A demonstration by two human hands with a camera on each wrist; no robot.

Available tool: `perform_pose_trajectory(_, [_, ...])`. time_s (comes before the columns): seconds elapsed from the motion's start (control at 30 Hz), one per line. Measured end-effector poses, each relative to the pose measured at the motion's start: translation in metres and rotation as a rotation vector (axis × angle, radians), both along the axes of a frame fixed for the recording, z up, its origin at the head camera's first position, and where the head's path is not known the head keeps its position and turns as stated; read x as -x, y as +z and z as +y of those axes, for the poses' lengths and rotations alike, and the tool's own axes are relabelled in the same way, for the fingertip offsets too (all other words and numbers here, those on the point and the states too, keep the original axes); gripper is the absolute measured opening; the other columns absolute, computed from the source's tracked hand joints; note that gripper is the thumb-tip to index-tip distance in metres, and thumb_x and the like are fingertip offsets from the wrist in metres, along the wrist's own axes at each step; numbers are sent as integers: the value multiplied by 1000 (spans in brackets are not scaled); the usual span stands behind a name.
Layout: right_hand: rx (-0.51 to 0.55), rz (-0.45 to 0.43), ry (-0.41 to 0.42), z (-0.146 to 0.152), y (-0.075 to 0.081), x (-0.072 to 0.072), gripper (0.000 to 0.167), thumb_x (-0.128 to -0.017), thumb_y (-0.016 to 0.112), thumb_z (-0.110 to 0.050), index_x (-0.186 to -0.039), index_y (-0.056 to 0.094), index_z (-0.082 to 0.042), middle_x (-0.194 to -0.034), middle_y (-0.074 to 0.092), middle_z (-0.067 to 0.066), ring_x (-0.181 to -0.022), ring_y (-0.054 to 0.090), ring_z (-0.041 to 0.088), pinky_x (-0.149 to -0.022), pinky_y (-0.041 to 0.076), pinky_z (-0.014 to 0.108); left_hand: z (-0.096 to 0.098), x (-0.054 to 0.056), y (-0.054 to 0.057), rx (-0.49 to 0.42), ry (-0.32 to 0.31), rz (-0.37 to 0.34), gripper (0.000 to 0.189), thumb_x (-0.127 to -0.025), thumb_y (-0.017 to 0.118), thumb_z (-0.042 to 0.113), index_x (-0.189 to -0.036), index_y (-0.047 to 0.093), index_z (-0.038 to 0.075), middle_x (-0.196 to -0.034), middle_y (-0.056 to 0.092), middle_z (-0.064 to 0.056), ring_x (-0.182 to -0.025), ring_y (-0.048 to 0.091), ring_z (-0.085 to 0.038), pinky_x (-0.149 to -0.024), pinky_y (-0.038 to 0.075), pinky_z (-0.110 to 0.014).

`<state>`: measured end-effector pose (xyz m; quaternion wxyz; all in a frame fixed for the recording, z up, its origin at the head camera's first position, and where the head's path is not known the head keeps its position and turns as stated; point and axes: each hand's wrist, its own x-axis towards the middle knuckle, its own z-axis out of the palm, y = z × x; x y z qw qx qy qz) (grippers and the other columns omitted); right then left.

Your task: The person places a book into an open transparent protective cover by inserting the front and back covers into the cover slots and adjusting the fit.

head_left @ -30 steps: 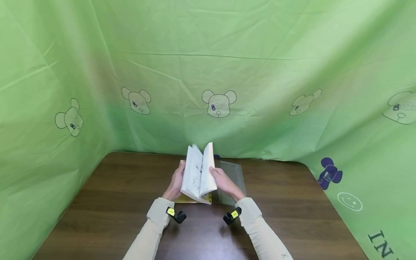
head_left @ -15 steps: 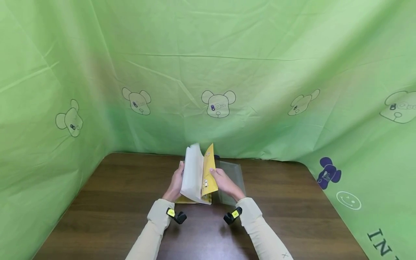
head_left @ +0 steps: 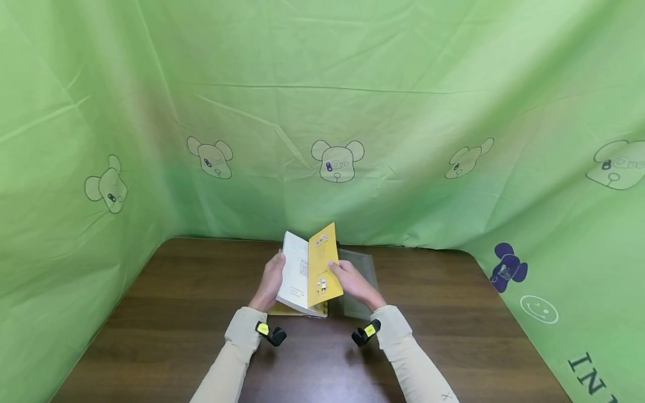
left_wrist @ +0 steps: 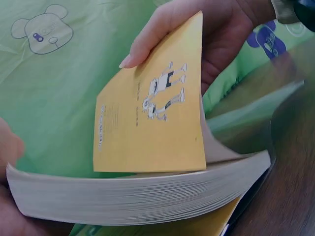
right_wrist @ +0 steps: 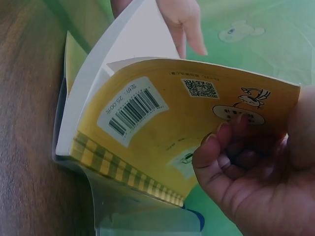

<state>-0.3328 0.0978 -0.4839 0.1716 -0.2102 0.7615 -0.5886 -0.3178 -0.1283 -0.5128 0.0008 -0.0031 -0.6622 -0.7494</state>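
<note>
A thick paperback book is tilted up between both hands, open at its back. My left hand holds the white page block by its left edge, thumb on top. My right hand pinches the yellow back cover, thumb on its inner side, and keeps it raised from the pages. Small cartoon figures show on that inner side. In the right wrist view the cover's outside bears a barcode label and a QR code. A clear plastic sheet spreads out from under the book to the right.
More yellow cover shows beneath the book on the brown wooden table. A green cloth with printed bear heads hangs behind and along both sides. Each wrist carries a small black camera.
The pages have run over to the left, leaving the last white page and yellow back cover spread apart. The right hand has shifted slightly right with the cover.
</note>
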Motion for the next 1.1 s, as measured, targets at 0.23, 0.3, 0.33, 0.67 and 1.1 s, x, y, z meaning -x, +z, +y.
perform_pose_trajectory(0.23, [-1,10,-11,5,-3,-1,48,-112,32,-23,-136,52,14,-109,72,29,-85,77,27,-70,63,32,-7,3,-4,202,106,141,50,-100,44,-10,-148,33,-20,-150,39,-39,-140,42,-47,-113,41,-50])
perform_pose_trajectory(0.3, [0,10,-9,7,-4,-1,48,-112,32,-23,-136,51,14,-110,72,29,-86,77,27,-70,62,32,-9,2,-6,300,152,171,47,-98,48,-12,-144,41,-19,-145,46,-38,-135,49,-46,-108,46,-48])
perform_pose_trajectory(0.33, [-2,3,-13,7,-5,-1,48,-112,32,-23,-137,51,13,-110,72,29,-86,77,26,-70,62,32,-10,1,-7,349,172,186,45,-97,50,-13,-141,45,-19,-142,49,-38,-132,52,-46,-105,48,-47])
perform_pose_trajectory(0.67, [-11,-7,2,15,-9,-4,47,-112,34,-21,-141,47,13,-115,70,30,-89,77,27,-72,62,31,-13,-6,-14,612,246,146,41,-95,61,-7,-135,56,-15,-135,59,-33,-127,58,-42,-101,53,-46])
perform_pose_trajectory(1.1, [-18,38,-27,19,-17,-5,42,-110,42,-16,-145,45,8,-112,71,27,-87,76,27,-70,63,33,-14,-13,-19,690,234,118,42,-96,59,-7,-136,54,-16,-137,57,-33,-132,53,-44,-107,48,-51])
